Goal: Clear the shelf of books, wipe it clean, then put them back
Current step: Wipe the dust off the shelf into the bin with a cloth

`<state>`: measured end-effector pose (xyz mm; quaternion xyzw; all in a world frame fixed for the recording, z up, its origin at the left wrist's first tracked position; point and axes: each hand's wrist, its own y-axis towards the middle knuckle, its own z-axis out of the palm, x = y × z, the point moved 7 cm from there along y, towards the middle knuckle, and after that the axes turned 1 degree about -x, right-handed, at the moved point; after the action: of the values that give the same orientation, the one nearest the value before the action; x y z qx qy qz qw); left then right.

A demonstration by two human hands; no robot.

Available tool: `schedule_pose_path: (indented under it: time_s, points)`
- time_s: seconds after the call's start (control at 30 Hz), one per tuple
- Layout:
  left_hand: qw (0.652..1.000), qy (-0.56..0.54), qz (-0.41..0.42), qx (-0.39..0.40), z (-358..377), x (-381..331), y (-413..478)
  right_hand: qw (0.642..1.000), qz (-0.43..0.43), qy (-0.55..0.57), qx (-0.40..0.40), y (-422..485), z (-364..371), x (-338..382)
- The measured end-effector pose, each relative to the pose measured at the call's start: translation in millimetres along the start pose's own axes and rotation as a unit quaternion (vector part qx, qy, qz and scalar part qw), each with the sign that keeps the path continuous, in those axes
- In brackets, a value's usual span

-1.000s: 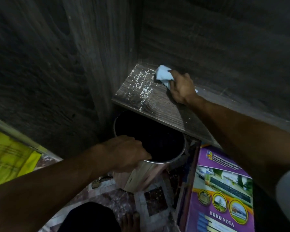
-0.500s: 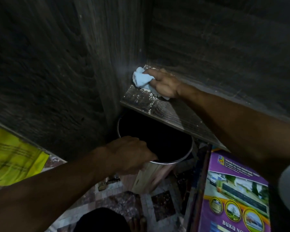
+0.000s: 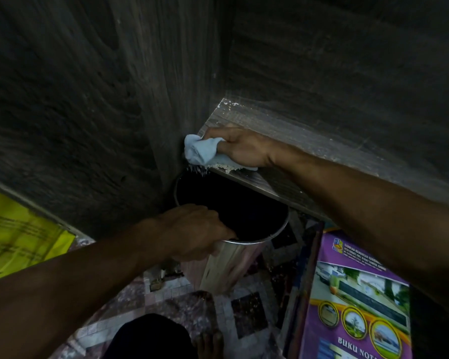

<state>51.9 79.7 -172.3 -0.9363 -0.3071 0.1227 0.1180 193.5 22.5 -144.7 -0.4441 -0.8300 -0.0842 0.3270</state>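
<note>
Cloth [image 3: 202,151]: pale blue, wadded, at the front left corner of the shelf [image 3: 309,136], just above frame centre toward 11 o'clock. Its long axis runs from 10 to 4 o'clock, parallel to the shelf's front edge. The bunched end points at 10 o'clock and touches the cabinet's side panel [image 3: 166,86]; the flat tail lies under the palm.

Right hand [image 3: 240,149]: fingers curled round the cloth, gripping it and pressing it onto the board. White crumbs [image 3: 228,166] cling along the cloth's lower edge at the shelf lip (a few more sit in the back corner at 12 o'clock).

Left hand [image 3: 192,231]: at centre, fingers hooked over the metal rim of the bin [image 3: 231,265], holding it just below the shelf's front edge. The bin's inside is black; we cannot tell its contents.

Purple book [image 3: 355,294]: at 4 to 5 o'clock, off the shelf, cover facing us, long axis roughly 12 to 6, title "BUKU NOTA" near the bottom edge.

Surface and room: the shelf is dark grey wood-grain board, as are the side and back panel [image 3: 347,60]. The floor [image 3: 166,301] is patterned tile in maroon and white. A yellow sheet [image 3: 18,234] lies at 8 to 9 o'clock. Light is dim.
</note>
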Motion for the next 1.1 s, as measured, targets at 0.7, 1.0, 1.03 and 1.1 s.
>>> schedule_pose_path:
  time_s: [0.7,1.0,1.03,1.1]
  points:
    - [0.999,0.023,-0.008,0.03,2.7,-9.6,-9.9,0.993,0.022,0.119,-0.014,-74.6,17.9,7.9]
    - [0.995,0.093,0.012,0.045,-7.4,-37.0,-6.1,0.857,0.085,0.363,-0.356,-138.2,-59.5,-6.4]
    - [0.994,0.097,0.013,0.051,-6.8,-40.1,-4.5,0.854,0.117,0.325,-0.389,-153.1,-70.9,-22.8]
    - [0.993,0.1,0.012,0.058,-5.7,-46.3,-0.6,0.835,0.193,0.248,-0.452,-193.2,-90.0,-64.3]
